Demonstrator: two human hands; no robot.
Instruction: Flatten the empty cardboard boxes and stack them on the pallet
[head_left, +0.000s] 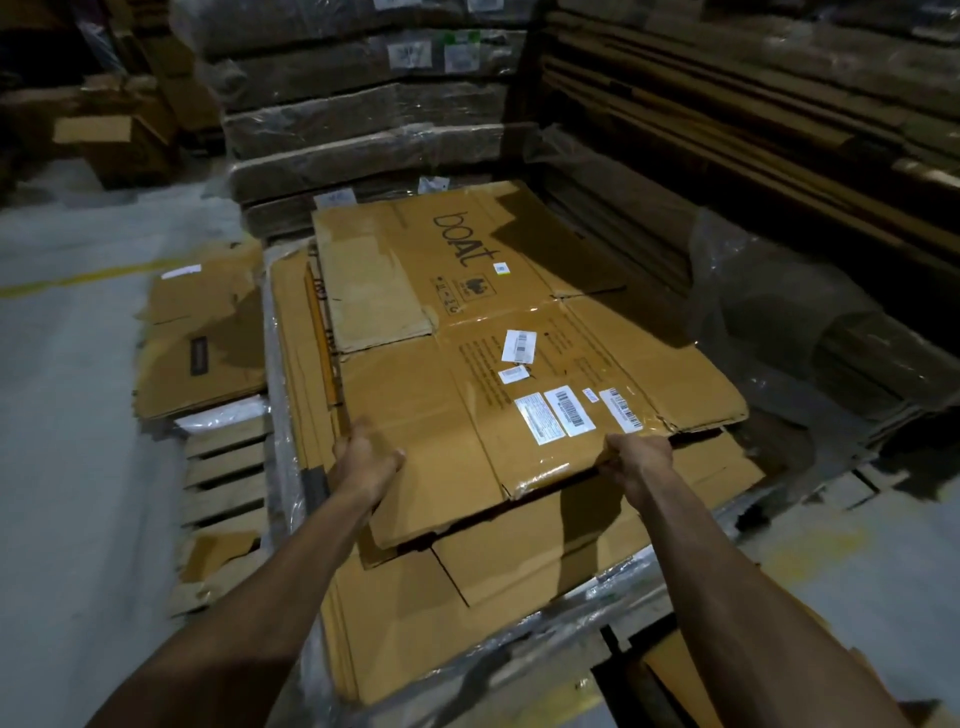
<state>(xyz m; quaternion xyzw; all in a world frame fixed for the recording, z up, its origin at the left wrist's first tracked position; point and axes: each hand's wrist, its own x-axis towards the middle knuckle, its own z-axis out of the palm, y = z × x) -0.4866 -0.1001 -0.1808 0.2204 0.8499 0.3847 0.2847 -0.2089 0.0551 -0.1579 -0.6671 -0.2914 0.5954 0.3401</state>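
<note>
A large flattened brown cardboard box printed with a dark logo and white barcode labels (493, 364) lies on top of the stack of flattened brown cardboard sheets (519, 571) on the wooden pallet (223, 467).

Its long axis runs away from the person toward the pallet's far edge. Its near edge is raised just clear of the stack.

The left hand (363, 462) grips the near-left corner, fingers curled over the edge. The right hand (639, 460) grips the near edge toward its right end.

Both grips sit at the near end, so the whole sheet extends ahead of them. Judgement: squaring it calls for lowering and a forward push, both hands about equally placed.
</note>
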